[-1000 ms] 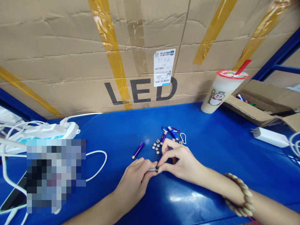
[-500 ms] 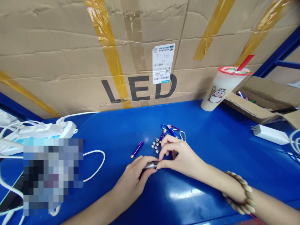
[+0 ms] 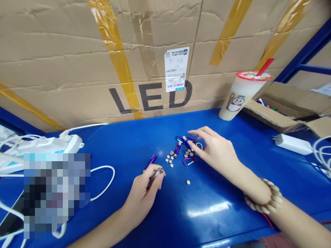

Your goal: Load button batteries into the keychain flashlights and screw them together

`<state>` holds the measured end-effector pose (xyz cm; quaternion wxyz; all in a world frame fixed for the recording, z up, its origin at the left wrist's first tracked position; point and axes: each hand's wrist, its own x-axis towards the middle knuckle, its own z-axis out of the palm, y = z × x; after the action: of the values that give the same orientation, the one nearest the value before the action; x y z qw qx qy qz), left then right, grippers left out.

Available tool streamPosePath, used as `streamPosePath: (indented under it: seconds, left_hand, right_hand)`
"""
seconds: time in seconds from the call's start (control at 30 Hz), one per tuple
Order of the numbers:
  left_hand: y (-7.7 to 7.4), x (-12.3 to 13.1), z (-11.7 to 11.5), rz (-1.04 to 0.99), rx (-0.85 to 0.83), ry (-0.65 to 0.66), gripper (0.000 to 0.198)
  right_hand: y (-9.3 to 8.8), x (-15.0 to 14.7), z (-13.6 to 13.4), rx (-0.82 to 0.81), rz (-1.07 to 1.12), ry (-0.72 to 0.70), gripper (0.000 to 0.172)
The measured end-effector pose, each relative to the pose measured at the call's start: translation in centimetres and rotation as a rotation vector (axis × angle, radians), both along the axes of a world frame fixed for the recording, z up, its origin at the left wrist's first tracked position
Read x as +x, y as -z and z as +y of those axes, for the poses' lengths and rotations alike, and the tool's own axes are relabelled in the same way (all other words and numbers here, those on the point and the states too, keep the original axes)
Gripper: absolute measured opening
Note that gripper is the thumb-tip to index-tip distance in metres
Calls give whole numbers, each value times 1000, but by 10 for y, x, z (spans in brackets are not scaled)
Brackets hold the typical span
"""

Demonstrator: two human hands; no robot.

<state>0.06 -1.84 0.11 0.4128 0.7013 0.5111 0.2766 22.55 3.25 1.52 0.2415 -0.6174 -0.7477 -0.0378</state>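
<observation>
One silver tube (image 3: 156,175) was gripped in the left hand (image 3: 142,187), its fingers curled and pinching the barrel, the tip exposed beyond them. The right hand's (image 3: 219,148) fingers were spread, thumb well apart from index; whether the one blue tube (image 3: 185,139) beneath was touched could not be told. Around it were scattered one short purple tube (image 3: 178,148) and four carabiners (image 3: 191,162) — one blue, two magenta, one silver. Six button cells (image 3: 170,161) were clustered leftward, at least four partly covered cells (image 3: 191,154) rightward, and one lone cell (image 3: 188,182) was set apart on the bench (image 3: 124,144). Another purple tube (image 3: 150,162) was partly hidden by the left hand.
</observation>
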Motion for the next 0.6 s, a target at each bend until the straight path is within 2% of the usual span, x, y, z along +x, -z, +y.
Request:
streamPosePath:
  seconds: [0.17, 0.33, 0.5, 0.6]
  left_hand:
    - [7, -2, -3, -90, -50, -44, 21]
    - [7, 1, -3, -144, -95, -61, 19]
    - [3, 3, -5, -195, -136, 22, 22]
    - [2, 4, -6, -218, -158, 33, 24]
  right_hand:
    - [2, 9, 7, -295, -223, 149, 30]
    - [1, 13, 9, -386, -219, 169, 23]
    - [6, 15, 12, -487, 27, 29, 20]
    - [8, 18, 15, -431, 99, -38, 22]
